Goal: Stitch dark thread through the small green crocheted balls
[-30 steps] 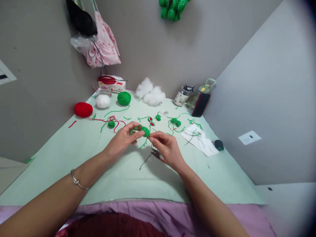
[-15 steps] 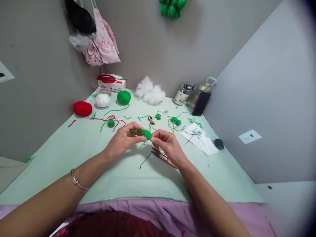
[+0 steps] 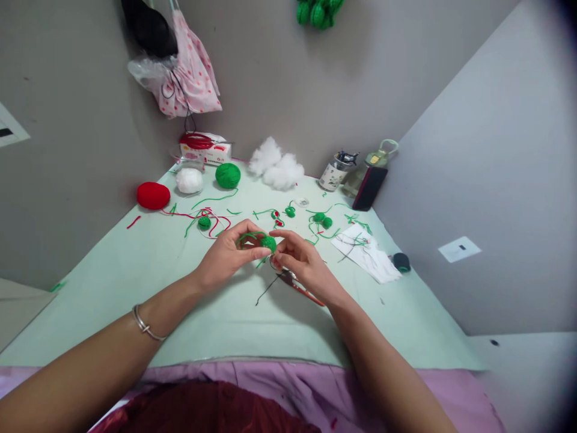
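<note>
My left hand is closed, pinching a small green crocheted ball between thumb and fingers. Loose green yarn tails trail from the ball over those fingers. Just right of the ball is my right hand, its index finger reaching toward the ball's top and its thumb curled in below. Something thin and dark shows at the right fingertips, too small to name. Under the right hand lie orange-handled scissors, partly hidden, with a dark thread running out to their left.
Red yarn, white yarn and green yarn balls sit at the back left. White stuffing is against the wall. A pen holder, a phone and a white paper are at right. Small crocheted pieces lie mid-table.
My right index finger has lifted and straightened above the ball, and the right thumb has drawn slightly down from it. My left hand keeps its pinch. The view has shifted slightly.
</note>
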Motion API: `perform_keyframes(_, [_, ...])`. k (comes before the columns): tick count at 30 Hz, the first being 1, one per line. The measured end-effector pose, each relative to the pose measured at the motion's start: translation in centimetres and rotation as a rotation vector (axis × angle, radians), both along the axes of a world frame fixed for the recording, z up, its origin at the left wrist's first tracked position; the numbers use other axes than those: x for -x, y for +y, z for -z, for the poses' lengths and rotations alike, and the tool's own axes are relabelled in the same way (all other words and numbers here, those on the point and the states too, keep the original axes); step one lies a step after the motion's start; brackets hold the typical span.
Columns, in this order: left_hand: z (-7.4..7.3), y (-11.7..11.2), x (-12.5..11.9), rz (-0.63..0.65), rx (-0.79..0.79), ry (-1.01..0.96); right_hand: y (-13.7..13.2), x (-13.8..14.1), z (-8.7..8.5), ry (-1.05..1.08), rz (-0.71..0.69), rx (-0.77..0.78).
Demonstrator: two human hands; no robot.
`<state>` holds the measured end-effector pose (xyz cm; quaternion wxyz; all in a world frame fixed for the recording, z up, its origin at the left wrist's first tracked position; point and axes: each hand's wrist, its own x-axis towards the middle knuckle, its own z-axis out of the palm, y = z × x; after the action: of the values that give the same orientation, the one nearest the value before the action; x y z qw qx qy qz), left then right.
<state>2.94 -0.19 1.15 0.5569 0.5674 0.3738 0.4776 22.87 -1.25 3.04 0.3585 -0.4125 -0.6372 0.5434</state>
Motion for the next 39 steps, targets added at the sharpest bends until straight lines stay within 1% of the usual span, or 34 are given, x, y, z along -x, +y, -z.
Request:
perform_keyframes(5, [0.1, -0.1, -0.1, 0.020, 0.001, -0.019, 0.0, 0.1, 0.1, 0.053, 0.013, 0.006])
perform_keyframes(13, [0.5, -0.1, -0.4, 0.053, 0.003, -0.015, 0.1, 0.1, 0.1, 0.008, -0.015, -0.019])
perform_keyframes(16, [0.8, 0.0, -0.5, 0.015, -0.017, 0.031, 0.1, 0.0, 0.3, -0.123, 0.006, -0.070])
perform_keyframes(19, [1.7, 0.6, -0.3, -0.067, -0.077, 0.171, 0.4, -0.3, 0.9, -0.372, 0.144, -0.260])
perform_keyframes(20, [2.1, 0.8, -0.2, -0.074, -0.091, 0.236, 0.6, -0.4, 1.1, -0.453, 0.189, -0.323])
perform_keyframes(22, [3.0, 1.5, 0.0, -0.041, -0.110, 0.371, 1.0, -0.7, 1.5, -0.566, 0.232, -0.395])
perform_keyframes(25, [4.2, 2.3, 0.3, 0.008, -0.147, 0.501, 1.5, -0.8, 2.0, -0.642, 0.200, -0.384])
perform_keyframes(29, [5.0, 2.6, 0.4, -0.027, -0.167, 0.551, 1.8, -0.4, 2.5, -0.639, 0.148, -0.317])
perform_keyframes(34, [5.3, 2.6, 0.4, -0.026, -0.146, 0.564, 2.3, 0.4, 3.6, -0.534, 0.147, -0.243])
perform_keyframes(36, [5.3, 2.6, 0.4, -0.032, -0.146, 0.564, 2.5, 0.7, 4.1, -0.511, 0.161, -0.272])
perform_keyframes(39, [5.1, 2.6, 0.4, -0.037, -0.166, 0.584, 2.6, 1.2, 4.7, -0.522, 0.150, -0.382])
